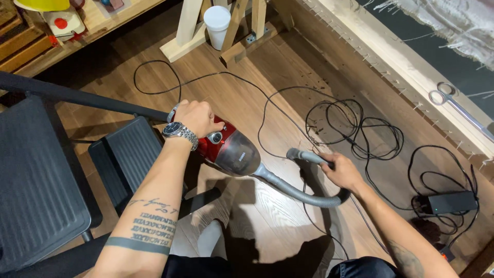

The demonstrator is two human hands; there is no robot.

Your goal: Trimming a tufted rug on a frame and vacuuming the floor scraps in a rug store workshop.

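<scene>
A small red canister vacuum cleaner (234, 150) with a smoky clear dust cup hangs just above the wooden floor. My left hand (197, 118), a steel watch on its wrist, is closed on the top of the vacuum's body. A grey ribbed hose (296, 190) curves out of the vacuum's front and loops back up. My right hand (340, 171) grips that hose near its grey nozzle end (301, 154), which points left toward the floor. Dark specks of debris lie on the boards beyond the nozzle.
A tangle of thin black cord (355, 126) sprawls over the floor, running to a black power adapter (453, 202). Black chairs (38, 180) stand at left. A white cup (216, 25) sits by wooden legs at the top. Scissors (446, 98) lie on a wooden frame at right.
</scene>
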